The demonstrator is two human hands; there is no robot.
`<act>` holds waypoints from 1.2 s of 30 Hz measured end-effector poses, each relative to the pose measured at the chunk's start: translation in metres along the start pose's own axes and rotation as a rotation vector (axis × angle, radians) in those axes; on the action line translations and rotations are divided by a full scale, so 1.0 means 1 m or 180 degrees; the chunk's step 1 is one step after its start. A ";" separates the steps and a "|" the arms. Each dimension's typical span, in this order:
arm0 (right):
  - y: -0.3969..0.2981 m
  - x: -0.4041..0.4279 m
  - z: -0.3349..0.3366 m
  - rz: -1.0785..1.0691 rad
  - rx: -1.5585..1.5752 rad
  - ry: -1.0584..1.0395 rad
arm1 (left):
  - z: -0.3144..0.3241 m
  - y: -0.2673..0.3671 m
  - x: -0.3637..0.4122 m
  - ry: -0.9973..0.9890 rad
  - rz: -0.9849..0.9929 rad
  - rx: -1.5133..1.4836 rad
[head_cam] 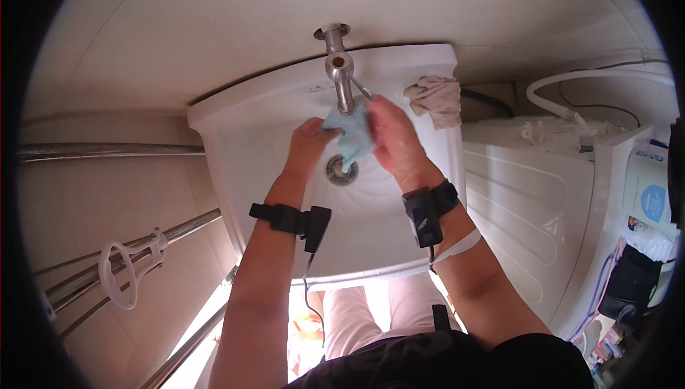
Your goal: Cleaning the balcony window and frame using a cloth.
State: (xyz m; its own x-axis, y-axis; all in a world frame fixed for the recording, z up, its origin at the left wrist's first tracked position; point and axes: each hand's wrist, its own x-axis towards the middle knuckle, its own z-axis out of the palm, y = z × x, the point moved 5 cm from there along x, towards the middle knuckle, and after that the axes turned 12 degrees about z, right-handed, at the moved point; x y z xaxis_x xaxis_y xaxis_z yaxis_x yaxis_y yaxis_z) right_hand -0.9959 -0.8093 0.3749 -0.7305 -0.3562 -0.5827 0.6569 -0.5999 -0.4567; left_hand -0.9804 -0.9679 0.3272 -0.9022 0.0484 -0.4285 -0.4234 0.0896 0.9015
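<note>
A pale blue-green cloth is spread between my hands, right under the spout of a metal tap. My left hand pinches the cloth's left side. My right hand, blurred, holds its right side, with fingertips beside the end of the tap's thin lever. A lower corner of the cloth hangs over the round drain of the white washbasin. Whether water is running cannot be made out.
A crumpled beige cloth drapes over the basin's right rim. Right of it stands a white washing machine with a pale hose. Metal rails on the left carry a white plastic holder. Packages line the far right.
</note>
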 end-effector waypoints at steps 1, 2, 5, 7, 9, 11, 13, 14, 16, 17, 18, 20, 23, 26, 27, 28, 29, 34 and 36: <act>-0.003 0.003 -0.016 -0.0083 0.0195 0.0165 | -0.008 -0.003 -0.001 0.0365 -0.0279 -0.0407; -0.004 0.007 -0.028 -0.0205 0.0091 0.0233 | -0.012 -0.003 -0.002 0.0520 -0.0184 -0.1146; 0.015 0.018 -0.056 -0.0201 -0.0346 0.0610 | -0.007 0.001 -0.006 0.0029 -0.0035 -0.2733; 0.027 0.017 -0.061 -0.0063 -0.0684 0.0929 | 0.003 0.019 -0.012 0.0054 -0.0052 -0.2885; 0.046 0.014 -0.059 0.0386 -0.0772 0.1603 | 0.011 0.037 -0.019 0.0078 -0.0065 -0.3040; 0.057 0.018 -0.058 0.0640 -0.0607 0.1518 | 0.021 0.049 -0.024 -0.0195 -0.0078 -0.3344; 0.071 0.031 -0.052 0.0835 0.0634 0.0659 | 0.024 0.041 -0.024 -0.0173 -0.0151 -0.3276; 0.069 0.037 -0.042 0.0784 0.1053 -0.0473 | 0.029 0.034 -0.023 -0.0169 -0.0233 -0.3225; 0.075 0.040 -0.035 0.0408 0.0781 0.0325 | 0.024 0.021 -0.021 0.0285 0.0063 -0.2029; 0.073 0.033 -0.037 0.0024 0.0499 0.1115 | 0.016 0.017 -0.023 0.0715 0.0334 -0.0817; 0.068 0.022 -0.021 0.0009 0.0350 0.1251 | 0.008 0.022 -0.031 0.0911 0.0587 0.0088; 0.067 0.028 -0.046 0.0044 0.0485 0.0852 | 0.034 0.028 -0.048 0.0569 0.0702 0.0281; 0.089 0.031 -0.056 0.0564 0.0666 0.0872 | 0.046 0.026 -0.051 0.0106 0.1781 0.0607; 0.126 0.044 -0.051 -0.0371 -0.0279 0.1737 | 0.022 0.030 0.004 0.0399 0.1478 0.1351; 0.125 0.048 -0.062 -0.0351 -0.0303 0.1731 | 0.025 0.025 0.001 0.0423 0.1462 0.1340; 0.114 0.058 -0.076 -0.0455 -0.1045 0.1690 | 0.034 0.027 -0.003 0.0498 0.1880 0.1568; 0.100 0.064 -0.097 -0.0583 -0.1802 0.1705 | 0.052 0.031 -0.009 0.0525 0.2312 0.1737; 0.104 0.021 -0.015 0.0440 0.0264 0.1633 | 0.011 0.015 -0.002 0.0582 0.1228 0.1890; 0.087 0.026 -0.041 0.0232 -0.0329 0.1632 | 0.039 0.026 -0.005 0.0635 0.1535 0.1888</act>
State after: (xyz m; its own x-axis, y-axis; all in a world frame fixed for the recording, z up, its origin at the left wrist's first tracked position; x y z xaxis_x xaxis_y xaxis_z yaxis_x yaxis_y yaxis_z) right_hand -0.9502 -0.8418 0.2927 -0.5139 0.0173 -0.8577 0.7365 -0.5037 -0.4515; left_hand -0.9833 -0.9274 0.3507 -0.9966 0.0425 0.0712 0.0821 0.6225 0.7783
